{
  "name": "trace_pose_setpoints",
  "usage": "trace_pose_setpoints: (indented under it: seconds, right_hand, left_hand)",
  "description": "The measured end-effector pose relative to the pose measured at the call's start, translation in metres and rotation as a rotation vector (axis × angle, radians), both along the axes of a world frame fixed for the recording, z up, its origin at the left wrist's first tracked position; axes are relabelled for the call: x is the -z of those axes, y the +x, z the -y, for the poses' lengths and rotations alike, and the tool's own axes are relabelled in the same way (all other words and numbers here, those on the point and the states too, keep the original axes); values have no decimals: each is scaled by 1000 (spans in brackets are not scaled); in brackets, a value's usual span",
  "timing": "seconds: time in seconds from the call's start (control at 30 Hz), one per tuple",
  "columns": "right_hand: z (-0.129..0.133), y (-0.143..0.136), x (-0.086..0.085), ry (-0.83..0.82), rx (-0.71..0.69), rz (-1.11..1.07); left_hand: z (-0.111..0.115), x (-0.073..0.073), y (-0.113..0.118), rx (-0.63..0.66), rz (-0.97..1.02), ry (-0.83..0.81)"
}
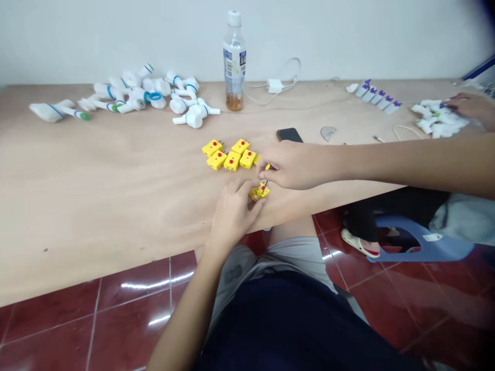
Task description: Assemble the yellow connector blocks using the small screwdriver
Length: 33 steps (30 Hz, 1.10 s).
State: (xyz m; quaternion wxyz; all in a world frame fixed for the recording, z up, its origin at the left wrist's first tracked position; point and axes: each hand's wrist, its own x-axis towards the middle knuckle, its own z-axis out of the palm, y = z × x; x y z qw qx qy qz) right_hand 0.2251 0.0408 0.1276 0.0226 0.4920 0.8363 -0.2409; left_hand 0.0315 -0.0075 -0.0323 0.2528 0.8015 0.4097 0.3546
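Observation:
Near the table's front edge, my left hand [233, 212] holds a small yellow piece with a red spot [260, 191] between thumb and fingers. My right hand [281, 164] is closed round a small screwdriver [265, 184], whose shaft points down at that yellow piece. Several yellow blocks with red buttons and metal prongs [231, 161] lie just beyond my hands. One more yellow block is partly hidden behind my right fingers. A black phone [290, 135] rests behind my right hand.
A bottle [234, 67] stands near the wall, beside a white adapter with cable [274, 86]. White plastic parts [135, 95] lie at the back left. Purple-topped pieces [378, 96] and a white pile [439, 118] are at the right, where another person's hand [469, 106] reaches in.

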Motion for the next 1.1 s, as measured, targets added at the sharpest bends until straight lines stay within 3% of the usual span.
trace_pose_setpoints:
  seconds: [0.37, 0.6, 0.8, 1.1]
  right_hand:
    - [5, 44, -13, 119, -24, -189]
    - [11, 39, 1, 43, -154, -120]
    - [7, 41, 9, 71, -206, -89]
    - [7, 33, -2, 15, -223, 49]
  left_hand:
    - [4, -11, -3, -26, 10, -15]
    - [2, -16, -2, -42, 43, -53]
    - [3, -14, -2, -56, 29, -57]
    - [1, -12, -2, -46, 30, -25]
